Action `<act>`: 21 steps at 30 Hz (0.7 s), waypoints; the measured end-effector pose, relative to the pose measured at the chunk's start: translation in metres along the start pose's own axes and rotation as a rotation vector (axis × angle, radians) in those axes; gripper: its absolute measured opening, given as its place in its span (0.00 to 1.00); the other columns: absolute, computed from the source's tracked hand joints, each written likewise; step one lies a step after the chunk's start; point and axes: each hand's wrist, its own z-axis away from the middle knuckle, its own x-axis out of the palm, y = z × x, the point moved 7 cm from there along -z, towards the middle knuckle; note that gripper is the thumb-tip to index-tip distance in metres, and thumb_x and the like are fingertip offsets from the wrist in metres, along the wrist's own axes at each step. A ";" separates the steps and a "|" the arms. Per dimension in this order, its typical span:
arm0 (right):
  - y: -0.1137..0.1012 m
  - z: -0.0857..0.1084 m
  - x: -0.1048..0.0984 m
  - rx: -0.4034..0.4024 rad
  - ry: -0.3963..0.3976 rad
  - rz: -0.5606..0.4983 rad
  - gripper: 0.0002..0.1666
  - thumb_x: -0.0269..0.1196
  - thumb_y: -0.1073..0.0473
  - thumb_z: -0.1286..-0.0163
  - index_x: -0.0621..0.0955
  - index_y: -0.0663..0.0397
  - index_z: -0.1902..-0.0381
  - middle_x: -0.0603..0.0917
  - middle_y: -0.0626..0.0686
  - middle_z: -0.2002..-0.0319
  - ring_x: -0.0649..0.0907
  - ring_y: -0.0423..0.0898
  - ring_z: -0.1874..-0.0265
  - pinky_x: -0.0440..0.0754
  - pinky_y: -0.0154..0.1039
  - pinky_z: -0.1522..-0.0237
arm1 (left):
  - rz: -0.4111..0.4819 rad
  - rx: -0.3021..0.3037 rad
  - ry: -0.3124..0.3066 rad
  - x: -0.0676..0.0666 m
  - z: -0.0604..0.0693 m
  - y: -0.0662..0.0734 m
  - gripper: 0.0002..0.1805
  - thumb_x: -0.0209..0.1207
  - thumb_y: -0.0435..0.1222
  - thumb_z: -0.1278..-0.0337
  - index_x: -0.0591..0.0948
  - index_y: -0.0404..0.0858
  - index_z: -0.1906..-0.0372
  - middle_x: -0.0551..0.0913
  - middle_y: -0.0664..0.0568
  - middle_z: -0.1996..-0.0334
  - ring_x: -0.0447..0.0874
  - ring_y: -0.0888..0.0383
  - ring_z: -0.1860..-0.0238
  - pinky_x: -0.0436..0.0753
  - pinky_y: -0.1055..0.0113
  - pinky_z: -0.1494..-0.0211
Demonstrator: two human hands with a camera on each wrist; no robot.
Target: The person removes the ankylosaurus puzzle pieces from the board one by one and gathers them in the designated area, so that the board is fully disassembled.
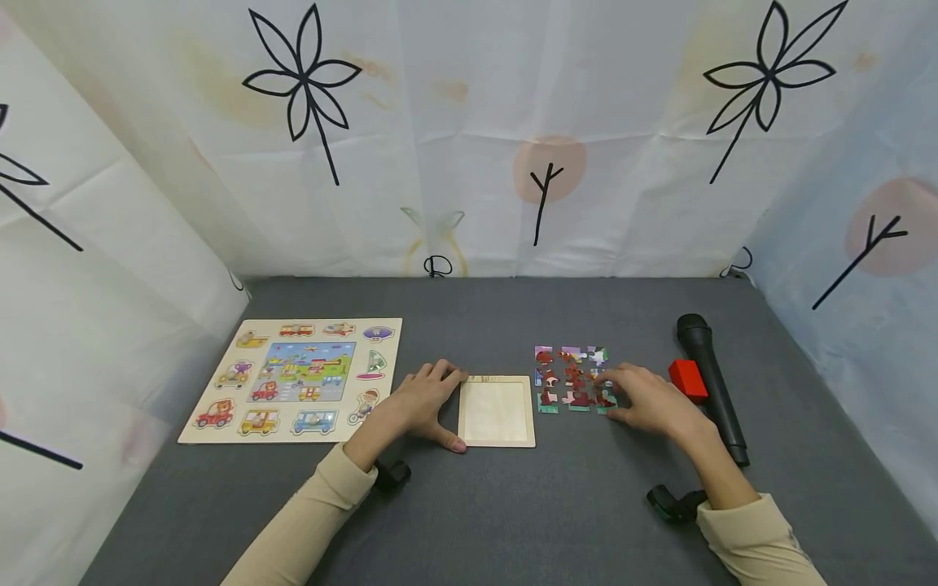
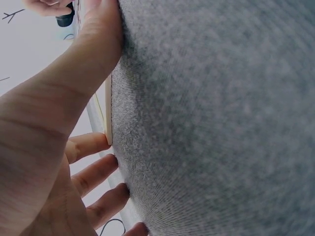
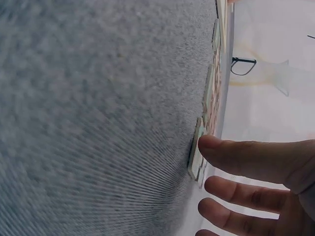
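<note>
In the head view, a shallow wooden puzzle tray (image 1: 497, 412) with a bare inside lies mid-table. My left hand (image 1: 427, 404) holds it by its left side, thumb at the near corner and index finger at the far one. In the left wrist view, the tray's edge (image 2: 109, 110) shows between thumb and index finger. To the right lie several jigsaw pieces (image 1: 575, 379) in close rows, with small gaps between them. My right hand (image 1: 648, 399) is at their right column, fingers loosely bent. In the right wrist view, its thumb (image 3: 241, 157) is at the nearest puzzle piece (image 3: 196, 152).
A large wooden vehicle puzzle board (image 1: 289, 381) lies at the left. A black microphone (image 1: 718, 391) and a red block (image 1: 688, 380) sit beyond my right hand. The grey table (image 1: 498, 517) is backed by patterned white cloth (image 1: 469, 106).
</note>
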 end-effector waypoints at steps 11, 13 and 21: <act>0.001 0.001 0.003 -0.009 -0.023 0.004 0.18 0.74 0.63 0.39 0.88 0.58 0.50 0.83 0.54 0.60 0.74 0.44 0.68 0.72 0.37 0.68 | 0.003 0.001 0.005 0.001 0.000 0.000 0.61 0.78 0.64 0.66 0.67 0.43 0.25 0.68 0.43 0.30 0.69 0.40 0.31 0.73 0.38 0.32; 0.002 0.000 0.003 -0.008 -0.021 0.006 0.19 0.74 0.63 0.39 0.88 0.58 0.50 0.83 0.55 0.59 0.74 0.44 0.68 0.73 0.37 0.69 | -0.001 -0.001 0.003 0.001 -0.001 0.000 0.61 0.78 0.65 0.66 0.67 0.43 0.25 0.68 0.43 0.30 0.69 0.41 0.31 0.72 0.38 0.32; 0.003 0.000 0.004 -0.013 -0.020 -0.008 0.18 0.75 0.64 0.40 0.88 0.59 0.50 0.83 0.53 0.62 0.75 0.44 0.68 0.72 0.36 0.69 | 0.004 0.005 0.003 0.001 0.001 -0.001 0.61 0.77 0.65 0.65 0.66 0.44 0.24 0.67 0.43 0.28 0.68 0.41 0.30 0.72 0.38 0.31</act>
